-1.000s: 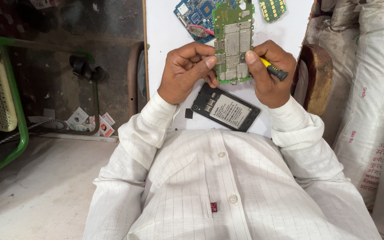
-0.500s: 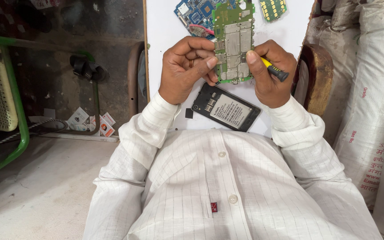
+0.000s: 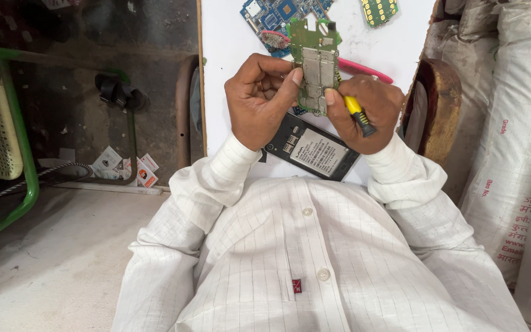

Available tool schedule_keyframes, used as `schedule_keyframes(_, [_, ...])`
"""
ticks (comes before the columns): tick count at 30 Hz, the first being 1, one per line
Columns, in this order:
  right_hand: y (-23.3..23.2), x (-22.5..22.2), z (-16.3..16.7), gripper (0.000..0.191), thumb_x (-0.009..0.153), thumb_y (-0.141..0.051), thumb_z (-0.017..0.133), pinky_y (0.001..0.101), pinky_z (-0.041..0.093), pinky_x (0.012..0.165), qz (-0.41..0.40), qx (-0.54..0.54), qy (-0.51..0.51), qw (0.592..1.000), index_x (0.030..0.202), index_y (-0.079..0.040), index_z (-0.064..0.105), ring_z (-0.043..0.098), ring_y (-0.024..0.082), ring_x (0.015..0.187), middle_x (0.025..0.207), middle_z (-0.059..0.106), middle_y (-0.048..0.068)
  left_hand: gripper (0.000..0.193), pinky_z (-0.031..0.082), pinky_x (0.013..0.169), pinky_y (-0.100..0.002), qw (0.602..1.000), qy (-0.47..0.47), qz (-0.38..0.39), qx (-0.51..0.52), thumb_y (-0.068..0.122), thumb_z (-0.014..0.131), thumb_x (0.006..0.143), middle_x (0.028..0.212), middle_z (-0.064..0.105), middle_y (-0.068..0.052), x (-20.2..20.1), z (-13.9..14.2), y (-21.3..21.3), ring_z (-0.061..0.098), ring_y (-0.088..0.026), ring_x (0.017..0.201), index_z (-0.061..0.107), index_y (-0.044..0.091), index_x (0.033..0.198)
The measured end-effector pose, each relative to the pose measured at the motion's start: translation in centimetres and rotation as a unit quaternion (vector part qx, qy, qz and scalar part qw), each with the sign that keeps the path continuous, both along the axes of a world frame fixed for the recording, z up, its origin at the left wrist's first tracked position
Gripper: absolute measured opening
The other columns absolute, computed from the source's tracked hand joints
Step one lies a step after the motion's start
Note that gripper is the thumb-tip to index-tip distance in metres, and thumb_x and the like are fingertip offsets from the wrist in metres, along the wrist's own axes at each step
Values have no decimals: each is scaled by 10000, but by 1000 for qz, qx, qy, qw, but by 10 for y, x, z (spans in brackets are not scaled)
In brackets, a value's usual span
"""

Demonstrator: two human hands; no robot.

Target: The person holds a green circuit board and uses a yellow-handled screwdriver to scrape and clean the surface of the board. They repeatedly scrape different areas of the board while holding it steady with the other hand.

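Both hands meet over the white board's middle: the left hand (image 3: pixel 260 98) pinches the green circuit board (image 3: pixel 318 72) upright, long axis running away from the person, while the right hand (image 3: pixel 364 110), equally near, grips a yellow-handled screwdriver (image 3: pixel 359 115) against its lower edge. Beneath them lies a black phone back (image 3: pixel 312 147) at the white board (image 3: pixel 228 49)'s near edge; sacks (image 3: pixel 511 123) crowd the right.

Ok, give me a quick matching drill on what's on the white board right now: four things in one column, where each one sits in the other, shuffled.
Things:
1. green circuit board
2. yellow-handled tool
3. black phone body
4. blue circuit board

Places:
A. flat on the white board, below both hands
B. gripped in the right hand
C. lying at the far edge, beyond the hands
D. pinched between the left hand and the right thumb

Pairs: 1-D, 2-B, 3-A, 4-C
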State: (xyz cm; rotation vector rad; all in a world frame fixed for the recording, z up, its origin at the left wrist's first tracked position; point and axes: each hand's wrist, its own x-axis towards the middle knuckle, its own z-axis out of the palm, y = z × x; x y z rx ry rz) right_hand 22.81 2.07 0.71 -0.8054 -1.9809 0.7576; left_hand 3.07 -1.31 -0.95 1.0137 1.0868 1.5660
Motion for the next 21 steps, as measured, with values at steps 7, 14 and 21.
schedule_keyframes(7, [1, -3, -1, 161, 1050, -59, 720, 296, 468, 524, 2, 22, -9, 1000, 945, 0, 612, 653, 184, 627, 744, 654, 101, 78, 573, 641, -194, 1000, 29, 2, -4, -5, 706, 1007, 864, 717, -52, 0, 1, 0, 678, -60, 722, 628, -9, 1018])
schedule_keyframes(14, [2, 2, -7, 225, 1101, -131, 679, 269, 424, 522, -29, -71, -3, 997, 927, -4, 613, 568, 118, 569, 698, 607, 70, 71, 575, 604, -215, 998, -39, -31, -23, 7, 699, 1003, 852, 715, -74, -6, 0, 3, 674, -86, 689, 641, -12, 1039])
schedule_keyframes(21, [9, 5, -12, 282, 1129, -209, 653, 241, 398, 537, -5, -171, 58, 984, 930, -17, 595, 499, 60, 564, 691, 586, 20, 85, 626, 608, -273, 990, -63, -120, -37, 38, 659, 1039, 865, 734, -118, -28, 0, 6, 720, -152, 688, 661, -33, 1085])
